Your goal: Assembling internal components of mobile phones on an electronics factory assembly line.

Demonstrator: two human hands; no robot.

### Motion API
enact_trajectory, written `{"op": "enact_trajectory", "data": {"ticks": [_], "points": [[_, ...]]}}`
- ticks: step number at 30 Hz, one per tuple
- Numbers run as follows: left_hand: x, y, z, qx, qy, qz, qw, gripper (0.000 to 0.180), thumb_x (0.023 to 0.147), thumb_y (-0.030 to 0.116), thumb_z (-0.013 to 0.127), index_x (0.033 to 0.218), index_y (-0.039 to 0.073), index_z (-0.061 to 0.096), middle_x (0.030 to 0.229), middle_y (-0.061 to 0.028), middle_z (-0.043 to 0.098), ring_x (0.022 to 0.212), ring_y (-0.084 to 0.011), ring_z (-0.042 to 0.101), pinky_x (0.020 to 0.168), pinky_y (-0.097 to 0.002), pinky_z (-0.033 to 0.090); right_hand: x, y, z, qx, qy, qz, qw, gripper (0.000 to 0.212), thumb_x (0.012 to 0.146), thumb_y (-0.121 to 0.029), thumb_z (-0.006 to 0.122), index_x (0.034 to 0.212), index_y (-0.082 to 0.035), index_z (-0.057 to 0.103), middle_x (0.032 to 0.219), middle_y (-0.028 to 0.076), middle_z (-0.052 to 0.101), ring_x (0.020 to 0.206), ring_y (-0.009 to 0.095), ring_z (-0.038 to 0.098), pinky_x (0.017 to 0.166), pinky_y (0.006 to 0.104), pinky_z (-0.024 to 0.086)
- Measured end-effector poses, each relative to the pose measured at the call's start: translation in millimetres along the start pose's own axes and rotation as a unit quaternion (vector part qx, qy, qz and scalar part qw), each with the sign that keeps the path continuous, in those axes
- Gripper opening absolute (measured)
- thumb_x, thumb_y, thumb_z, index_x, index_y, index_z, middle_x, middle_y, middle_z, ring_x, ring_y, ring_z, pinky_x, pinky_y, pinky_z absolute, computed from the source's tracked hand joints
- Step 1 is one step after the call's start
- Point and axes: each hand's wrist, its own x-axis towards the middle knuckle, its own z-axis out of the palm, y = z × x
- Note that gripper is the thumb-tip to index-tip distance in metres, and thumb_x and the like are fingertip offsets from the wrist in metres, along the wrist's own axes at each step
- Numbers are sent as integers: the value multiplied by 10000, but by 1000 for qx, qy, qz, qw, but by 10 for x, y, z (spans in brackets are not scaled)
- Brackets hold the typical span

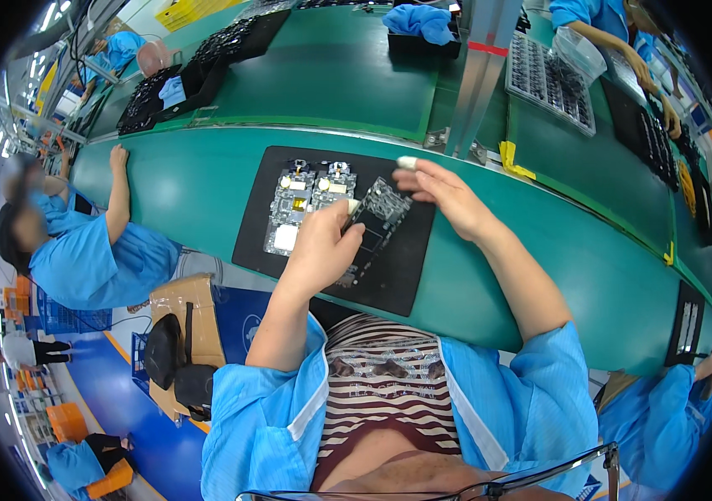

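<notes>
My left hand (322, 245), a pale cot on one fingertip, grips a dark circuit board (383, 207) by its left edge. The board is slanted over a black mat (406, 280). Just off the board's upper right corner is my right hand (446, 194); its fingers are stretched out, one in a white finger cot, and nothing shows in them. Two populated circuit boards, a left one (286, 209) and a right one (335, 188), lie side by side on the mat, left of the held board. My left hand partly covers the right one.
The mat lies on a green bench (489, 275). Behind stand a metal post (481, 83), a black bin with blue cloth (420, 25) and a tray of parts (548, 79). A co-worker in blue (105, 246) sits at left; others work at right.
</notes>
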Motion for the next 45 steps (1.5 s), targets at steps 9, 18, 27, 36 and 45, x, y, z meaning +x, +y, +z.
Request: {"op": "enact_trajectory", "data": {"ticks": [9, 18, 27, 36, 45], "points": [[-167, -292, 226, -224, -59, -31, 972, 90, 851, 44, 570, 830, -42, 555, 596, -8, 520, 570, -26, 396, 470, -249, 317, -36, -258, -26, 239, -174, 202, 934, 352, 940, -169, 532, 1262, -26, 522, 1014, 18, 615, 854, 72, 571, 699, 224, 473], [-174, -350, 304, -284, -33, -8, 958, 92, 874, 50, 550, 835, -34, 547, 593, 8, 509, 563, -20, 379, 469, -240, 308, -81, -282, 7, 134, -240, 153, 949, 405, 939, -195, 543, 1306, -33, 488, 1016, -4, 604, 862, 34, 538, 715, 187, 448], [-189, -314, 332, -322, -3, -7, 947, 96, 876, 61, 557, 825, -20, 549, 583, 24, 487, 561, -20, 364, 470, -237, 300, -83, -247, -43, 211, -209, 190, 936, 371, 949, -186, 525, 1285, -30, 504, 1069, 25, 607, 916, 75, 565, 740, 211, 470], [-196, -333, 384, -290, 36, 10, 956, 117, 867, 61, 571, 798, -24, 528, 552, 15, 459, 536, -31, 352, 452, -256, 289, -97, -309, 29, 275, -208, 180, 921, 412, 940, -144, 522, 1322, -4, 459, 1104, 40, 609, 964, 91, 572, 830, 251, 483], [-205, -198, 354, -198, 69, 10, 978, 246, 856, 61, 597, 695, -10, 424, 511, -22, 423, 505, -50, 340, 428, -276, 276, -92, -213, 67, 308, -202, 166, 915, 417, 941, -125, 508, 1336, -9, 442, 1170, 53, 594, 1045, 107, 565, 918, 270, 461]]}}
